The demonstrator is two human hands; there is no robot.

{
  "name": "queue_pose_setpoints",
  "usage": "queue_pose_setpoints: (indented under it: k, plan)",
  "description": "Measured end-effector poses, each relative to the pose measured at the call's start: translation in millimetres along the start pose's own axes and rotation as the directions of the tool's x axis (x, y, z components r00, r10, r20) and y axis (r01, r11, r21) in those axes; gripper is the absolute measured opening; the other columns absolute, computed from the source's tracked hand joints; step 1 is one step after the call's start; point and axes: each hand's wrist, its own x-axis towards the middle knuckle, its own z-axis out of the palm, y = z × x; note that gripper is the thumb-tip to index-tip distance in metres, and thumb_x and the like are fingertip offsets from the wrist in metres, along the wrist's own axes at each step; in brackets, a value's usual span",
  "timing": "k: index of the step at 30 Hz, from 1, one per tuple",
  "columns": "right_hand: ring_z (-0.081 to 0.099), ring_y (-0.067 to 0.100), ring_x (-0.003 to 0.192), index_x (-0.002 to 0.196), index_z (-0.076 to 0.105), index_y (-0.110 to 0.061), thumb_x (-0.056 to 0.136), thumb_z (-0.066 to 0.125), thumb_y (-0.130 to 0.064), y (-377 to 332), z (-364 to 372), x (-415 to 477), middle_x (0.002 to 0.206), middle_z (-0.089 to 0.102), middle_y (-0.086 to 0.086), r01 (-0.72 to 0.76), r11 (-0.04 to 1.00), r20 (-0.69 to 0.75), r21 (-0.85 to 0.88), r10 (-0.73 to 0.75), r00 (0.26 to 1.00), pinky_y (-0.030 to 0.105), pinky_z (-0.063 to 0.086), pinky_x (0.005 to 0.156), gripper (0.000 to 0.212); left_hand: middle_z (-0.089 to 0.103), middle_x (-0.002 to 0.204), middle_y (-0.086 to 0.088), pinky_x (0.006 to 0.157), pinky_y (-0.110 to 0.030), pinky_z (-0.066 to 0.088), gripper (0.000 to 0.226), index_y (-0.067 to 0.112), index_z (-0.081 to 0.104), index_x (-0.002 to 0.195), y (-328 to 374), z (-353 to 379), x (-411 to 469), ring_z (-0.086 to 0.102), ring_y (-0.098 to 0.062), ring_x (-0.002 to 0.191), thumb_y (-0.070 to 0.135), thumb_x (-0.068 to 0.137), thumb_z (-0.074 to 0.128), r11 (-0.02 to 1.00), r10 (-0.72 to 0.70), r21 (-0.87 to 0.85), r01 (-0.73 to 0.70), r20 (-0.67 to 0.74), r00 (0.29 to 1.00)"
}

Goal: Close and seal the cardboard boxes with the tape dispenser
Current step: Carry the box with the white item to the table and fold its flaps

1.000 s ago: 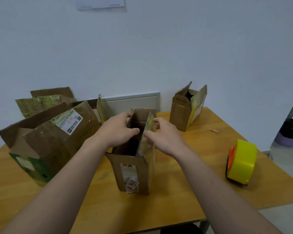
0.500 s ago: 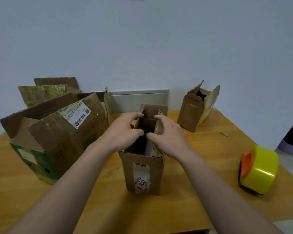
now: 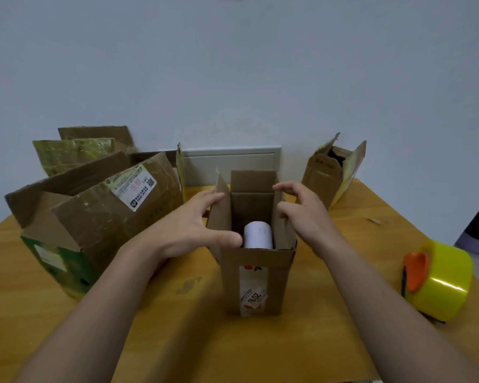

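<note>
A tall narrow cardboard box (image 3: 253, 283) stands open in the middle of the wooden table (image 3: 177, 341), with a white cylinder (image 3: 257, 234) inside it. My left hand (image 3: 188, 230) lies against the box's left flap, fingers spread, thumb at the front rim. My right hand (image 3: 306, 210) is at the right flap, fingers apart and curled over it. A yellow tape roll on an orange-cored dispenser (image 3: 437, 280) rests on the table at the right, untouched.
A large open box (image 3: 94, 217) with a shipping label sits at the left, more cardboard behind it. A small open box (image 3: 332, 172) stands at the back right. The wall is close behind; the table's right edge runs past the tape.
Both hands have moved apart from the box's middle to its side flaps. The flaps now stand open and the white cylinder inside shows. The camera has tilted down closer.
</note>
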Motion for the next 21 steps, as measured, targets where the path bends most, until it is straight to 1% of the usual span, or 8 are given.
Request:
queue_pose_setpoints:
  k: [3,6,9,12,14,16,18,21]
  plan:
    - [0.058,0.012,0.106,0.11,0.066,-0.026,0.091,0.065,-0.015,-6.9,-1.6,12.8,0.123,0.059,-0.007,0.02,0.992,-0.006,-0.126,-0.021,1.0,0.029,0.049,0.08,0.022,0.0,0.171,0.018,0.126,-0.039,0.02,0.163,0.035,0.016,0.164,6.0,1.1,2.6,0.01,-0.012,0.156,0.096,0.023,0.072,0.995,-0.002,0.098,-0.005,0.069,0.998]
    - [0.066,0.02,0.08,0.098,0.065,-0.022,0.088,0.063,-0.006,-16.6,-9.1,29.5,0.098,0.066,0.002,-0.041,0.981,0.017,-0.191,0.046,0.999,0.031,0.054,0.06,0.019,0.016,0.169,0.012,0.115,-0.029,0.028,0.144,0.029,0.025,0.162,8.3,-0.4,8.2,0.024,-0.014,0.151,0.083,0.041,0.083,0.992,-0.029,0.125,0.026,0.024,0.999]
    - [0.061,0.022,0.067,0.124,0.055,-0.022,0.084,0.054,0.006,-18.0,-19.4,46.2,0.09,0.065,0.01,-0.159,0.964,0.064,-0.213,0.176,0.982,0.028,0.043,0.047,0.048,0.04,0.157,0.006,0.105,-0.028,0.041,0.126,0.027,0.038,0.156,4.6,-1.5,12.8,0.043,-0.014,0.132,0.079,0.048,0.076,0.985,-0.068,0.157,0.077,-0.057,0.996]
    - [0.065,0.025,0.084,0.155,0.029,-0.023,0.085,0.056,-0.003,-14.8,-15.0,58.3,0.115,0.062,0.014,-0.162,0.941,0.08,-0.298,0.194,0.978,0.034,0.048,0.057,0.078,0.046,0.153,0.004,0.102,-0.031,0.047,0.115,0.025,0.043,0.153,7.4,2.8,15.8,0.048,-0.016,0.132,0.074,0.057,0.083,0.976,-0.072,0.194,0.096,-0.126,0.989]
    - [0.054,0.033,0.129,0.162,0.017,-0.022,0.084,0.061,-0.011,-12.6,-8.0,65.7,0.157,0.037,0.014,-0.086,0.878,0.086,-0.471,0.143,0.986,0.043,0.054,0.091,0.09,0.047,0.153,0.003,0.103,-0.034,0.049,0.108,0.023,0.044,0.153,14.7,6.5,17.7,0.048,-0.018,0.133,0.065,0.064,0.087,0.96,-0.064,0.259,0.104,-0.16,0.985]
    - [0.028,0.033,0.151,0.164,0.012,-0.021,0.085,0.063,-0.012,-13.8,-2.0,72.3,0.172,0.008,0.003,0.006,0.823,0.15,-0.568,0.097,0.984,0.044,0.04,0.114,0.093,0.049,0.149,0.004,0.098,-0.033,0.051,0.103,0.023,0.046,0.151,23.2,10.0,20.4,0.051,-0.018,0.129,0.06,0.065,0.089,0.936,-0.067,0.328,0.126,-0.185,0.981]
    - [0.027,0.031,0.152,0.163,0.015,-0.02,0.086,0.062,-0.011,-16.3,3.7,78.6,0.171,0.012,0.003,0.062,0.808,0.224,-0.586,0.087,0.971,0.042,0.038,0.116,0.091,0.054,0.14,0.004,0.087,-0.03,0.051,0.096,0.023,0.052,0.144,29.5,13.6,24.5,0.054,-0.017,0.118,0.059,0.064,0.09,0.904,-0.071,0.402,0.146,-0.196,0.978]
    - [0.055,0.028,0.117,0.143,0.05,-0.014,0.085,0.062,-0.013,-17.9,9.2,81.0,0.139,0.056,0.012,0.071,0.814,0.174,-0.577,0.038,0.984,0.038,0.051,0.092,0.059,0.054,0.129,0.002,0.079,-0.03,0.051,0.087,0.021,0.057,0.134,35.2,19.6,29.1,0.054,-0.017,0.105,0.054,0.062,0.093,0.878,-0.085,0.448,0.171,-0.206,0.975]
